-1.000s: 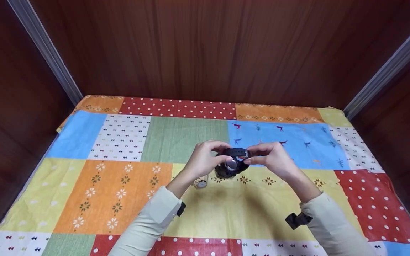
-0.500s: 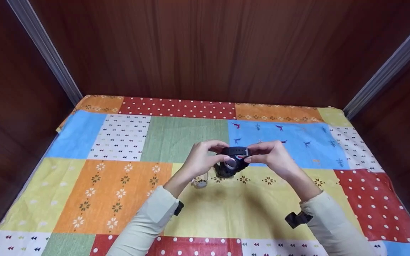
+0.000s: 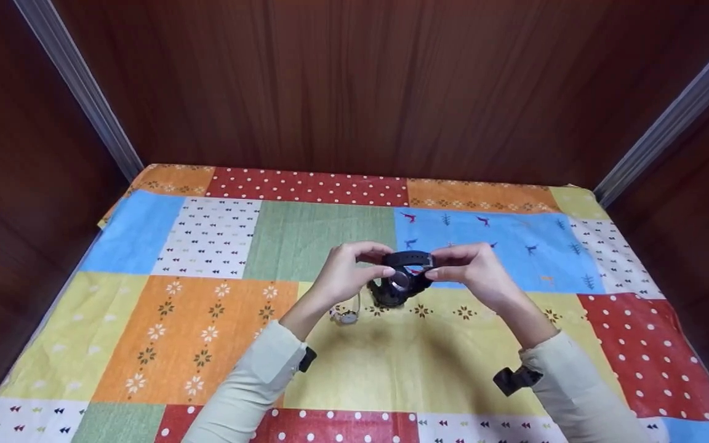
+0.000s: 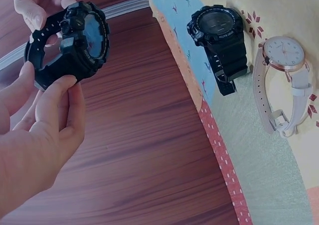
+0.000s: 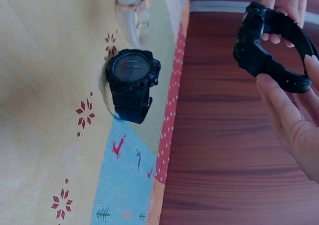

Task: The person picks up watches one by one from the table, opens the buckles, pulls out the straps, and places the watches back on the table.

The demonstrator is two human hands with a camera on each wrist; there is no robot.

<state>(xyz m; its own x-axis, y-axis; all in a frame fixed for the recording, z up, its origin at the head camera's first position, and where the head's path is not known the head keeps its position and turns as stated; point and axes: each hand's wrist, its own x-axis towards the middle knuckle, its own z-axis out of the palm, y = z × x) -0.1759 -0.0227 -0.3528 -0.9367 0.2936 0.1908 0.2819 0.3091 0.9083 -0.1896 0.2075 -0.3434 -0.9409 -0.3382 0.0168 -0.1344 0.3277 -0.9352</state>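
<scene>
Above the table, both hands hold a black digital wristwatch [image 4: 92, 40] whose strap is bent into a loop. My left hand [image 3: 342, 274] pinches one side between thumb and fingers. On the other side, my right hand [image 3: 480, 271] grips the strap [image 5: 289, 80] near the buckle end. The watch face points away from me, and its back shows in the head view. Below the hands, a second black digital watch [image 4: 219, 28] lies face up on the tablecloth. Beside it, to the left in the head view, is a rose-gold watch [image 4: 284, 53] with a pale strap.
A patchwork tablecloth [image 3: 354, 381] in several colours covers the table. Brown wood-grain panels [image 3: 354, 86] rise behind it and at both sides, with grey metal strips [image 3: 77, 86] at the corners. Black wrist cameras [image 3: 514, 380] sit on the sleeves.
The held watch has risen very slightly in the head view, and the left hand has shifted a little to the left. Both hands keep their hold, and the watches on the table stay put.
</scene>
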